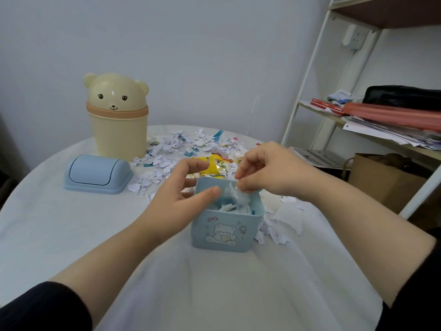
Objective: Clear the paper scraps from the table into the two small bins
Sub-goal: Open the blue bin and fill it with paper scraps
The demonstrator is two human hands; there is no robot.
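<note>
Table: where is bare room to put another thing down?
Free: the table in front of the blue bin, and in front of the blue lid. Crowded: paper scraps between blue bin and bear-shaped bin, also right of the blue bin.

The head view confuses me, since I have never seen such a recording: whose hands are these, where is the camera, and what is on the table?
There is no machine here. A person wears one camera on the head, looking forward and down, so both arms reach in from the bottom edge. The left hand is open, its thumb at the rim of the small blue bin, which already holds some paper. The right hand pinches a white scrap just over that bin's opening. On the white-covered table lie a separate blue lid, a cream bear-shaped bin with its domed top on, and a pile of paper scraps with a yellow wrapper among them. More scraps lie right of the blue bin. A shelf with papers stands at the right.
</note>
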